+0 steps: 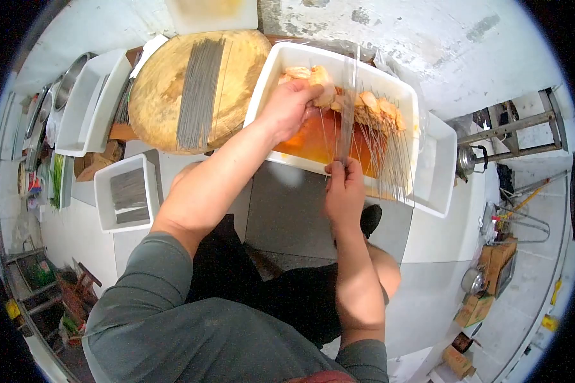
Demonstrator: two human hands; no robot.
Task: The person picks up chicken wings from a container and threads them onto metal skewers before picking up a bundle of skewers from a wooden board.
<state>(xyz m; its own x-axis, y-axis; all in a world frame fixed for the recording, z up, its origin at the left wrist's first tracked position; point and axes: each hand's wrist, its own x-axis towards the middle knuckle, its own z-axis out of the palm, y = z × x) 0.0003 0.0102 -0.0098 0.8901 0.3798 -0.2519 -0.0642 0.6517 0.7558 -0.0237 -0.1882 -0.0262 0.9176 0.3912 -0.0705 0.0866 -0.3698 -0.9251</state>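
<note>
A white rectangular tub [271, 76] holds orange sauce and pale meat pieces. My left hand [287, 108] reaches into it and grips a piece of meat [322, 89] near the tub's far side. My right hand [344, 191] sits at the tub's near rim, pinching a thin metal skewer [348, 108] that points up and away over the sauce. Several loaded skewers [380, 121] lean against the tub's right side, their bare ends sticking out over the near rim.
A round wooden chopping block [153, 96] with a bundle of bare skewers [198, 89] lies left of the tub. A small white bin of skewers [124, 191] and an empty white tub [92, 96] stand further left. A kettle [467, 159] and metal stand sit right.
</note>
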